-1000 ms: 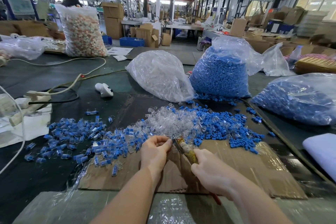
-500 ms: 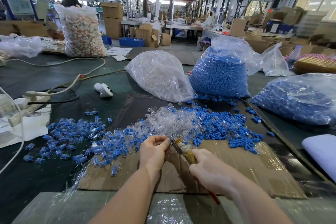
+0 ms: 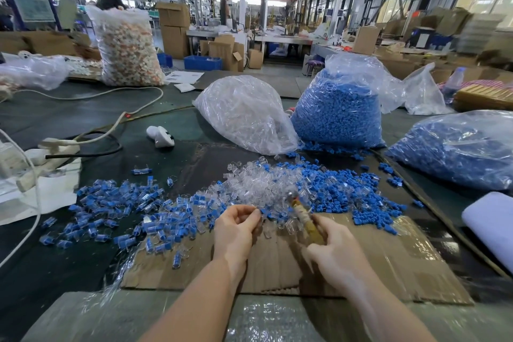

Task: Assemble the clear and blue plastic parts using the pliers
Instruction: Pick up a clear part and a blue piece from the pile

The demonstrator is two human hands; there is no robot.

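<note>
**Gripping pliers at the parts heap: both hands occupied**

Right hand (image 3: 337,254) is curled round the yellowish handle of the pliers (image 3: 304,216), whose metal nose points away from the person into the near edge of the loose pile; the nose is blurred, and whether its jaws are apart cannot be told. Left hand (image 3: 236,226) sits just beside the pliers, thumb and fingertips pinched together on a small part too blurred to identify.

Clear parts (image 3: 261,183) lie heaped directly beyond both hands, with loose blue parts (image 3: 358,191) spread to their right. Assembled clear-and-blue pieces (image 3: 111,203) are scattered to the left across the dark tabletop (image 3: 69,119). Both hands work above a flattened cardboard sheet (image 3: 388,253).

Behind the heap stand a bag of clear parts (image 3: 244,114) and, touching it on the right, a bag of blue parts (image 3: 337,114). A second blue-filled bag (image 3: 458,147) lies at far right.
</note>
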